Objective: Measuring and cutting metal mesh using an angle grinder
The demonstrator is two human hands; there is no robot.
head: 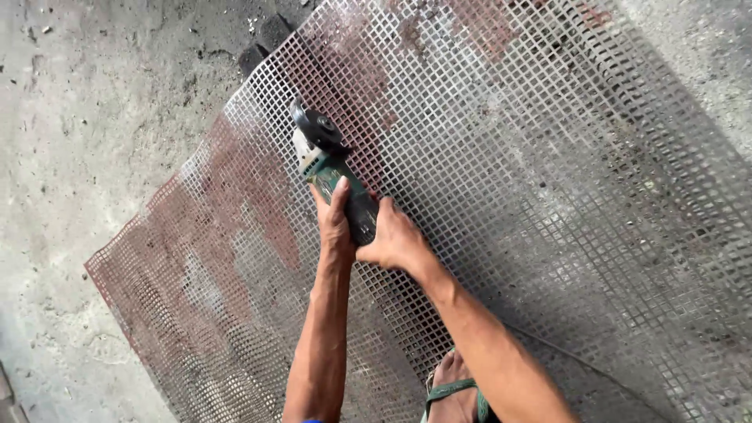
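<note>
Rusty, matt metal mesh sheet (501,157) on rough concrete floor (86,117); green plastic grinder (333,176).

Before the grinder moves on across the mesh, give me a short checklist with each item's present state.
1. Both hands on the grinder: ok; left hand and right hand grip its green body.
2. Disc end on the mesh sheet: ok, though actual contact cannot be told.
3. Sheet lying flat on the concrete floor: ok.
4. Foot away from the disc: ok, but it wears only an open sandal: not ok.
5. Gloves: not ok, hands bare.
6. Cord clear: cannot tell.
</note>
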